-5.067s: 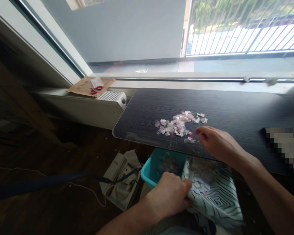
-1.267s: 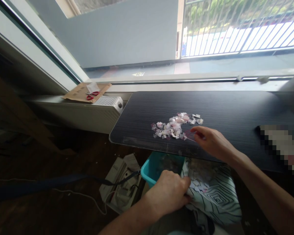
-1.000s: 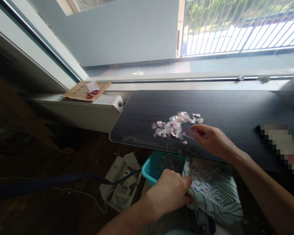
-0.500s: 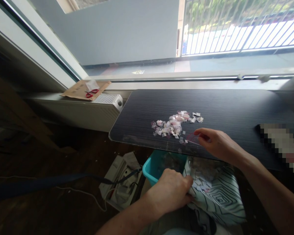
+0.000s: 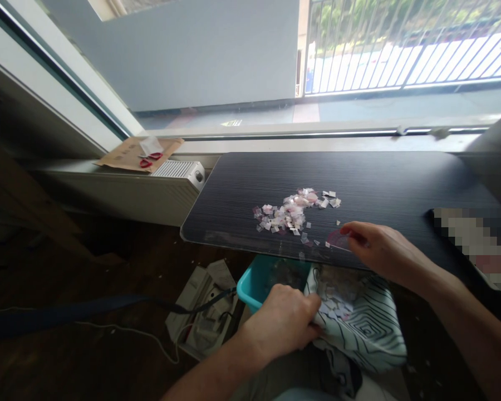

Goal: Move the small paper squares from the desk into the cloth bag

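Note:
My right hand (image 5: 369, 243) is closed on a translucent pink protractor (image 5: 337, 239), a half-round plastic piece held low against the dark tabletop (image 5: 384, 184). A few tiny flakes lie beside its curved edge. To its left is a pile of small square plastic chips (image 5: 292, 211), clear, white and pinkish. My left hand (image 5: 281, 317) is closed on the edge of a pale green cloth bag (image 5: 371, 328) with black line patterns, below the table's front edge. White paper-like scraps (image 5: 336, 306) show in the open bag. The fingertips of my left hand are partly hidden.
A turquoise tub (image 5: 250, 284) stands left of the bag, under the table edge. Further left, an open white box (image 5: 204, 317) holds cables. Red-handled scissors (image 5: 150, 160) lie on a brown envelope (image 5: 129, 153) by the radiator (image 5: 177, 172). At right lies a blurred-out dark-edged object (image 5: 463, 239).
My right hand has moved slightly to the right with the protractor, away from the pile. My left hand keeps hold of the bag's edge. The view has shifted a little.

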`<state>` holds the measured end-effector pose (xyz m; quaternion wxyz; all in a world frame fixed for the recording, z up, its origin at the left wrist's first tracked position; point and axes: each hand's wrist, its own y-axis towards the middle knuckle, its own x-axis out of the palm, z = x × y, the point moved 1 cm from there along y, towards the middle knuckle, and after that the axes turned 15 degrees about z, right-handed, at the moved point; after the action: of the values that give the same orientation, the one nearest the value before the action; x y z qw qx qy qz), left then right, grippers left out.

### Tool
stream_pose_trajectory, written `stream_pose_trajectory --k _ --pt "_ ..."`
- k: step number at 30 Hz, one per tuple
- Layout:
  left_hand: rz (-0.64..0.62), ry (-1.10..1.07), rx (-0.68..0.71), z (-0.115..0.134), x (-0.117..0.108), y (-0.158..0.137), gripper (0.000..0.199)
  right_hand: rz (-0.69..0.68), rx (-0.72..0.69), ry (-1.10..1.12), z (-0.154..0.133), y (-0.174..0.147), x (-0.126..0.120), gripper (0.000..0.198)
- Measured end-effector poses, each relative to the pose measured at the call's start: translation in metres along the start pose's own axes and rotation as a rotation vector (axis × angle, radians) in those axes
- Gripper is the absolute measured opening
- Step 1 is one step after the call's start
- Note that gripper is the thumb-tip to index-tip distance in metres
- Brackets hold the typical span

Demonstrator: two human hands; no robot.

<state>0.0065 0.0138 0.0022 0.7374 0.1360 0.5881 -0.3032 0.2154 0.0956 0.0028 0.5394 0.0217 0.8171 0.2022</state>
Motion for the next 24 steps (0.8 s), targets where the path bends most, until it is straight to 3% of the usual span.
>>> stream_pose_trajectory --k 5,15,20,24 --pt "0.035 0.015 -0.029 -0.008 0.0 0.0 0.019 -0.132 0.016 0.016 0.006 -0.019 -0.018 0.023" --pt "0.037 -0.003 -0.017 -0.005 -0.001 0.002 0.021 -0.158 0.001 0.082 0.007 -0.022 -0.025 0.022" --pt "0.029 0.004 0.027 0.002 0.001 0.01 0.025 0.05 -0.029 0.107 0.005 0.007 0.0 0.026" --pt "0.051 -0.009 0.065 0.009 0.004 0.015 0.027 0.084 -0.061 0.105 -0.004 0.028 0.027 0.03"
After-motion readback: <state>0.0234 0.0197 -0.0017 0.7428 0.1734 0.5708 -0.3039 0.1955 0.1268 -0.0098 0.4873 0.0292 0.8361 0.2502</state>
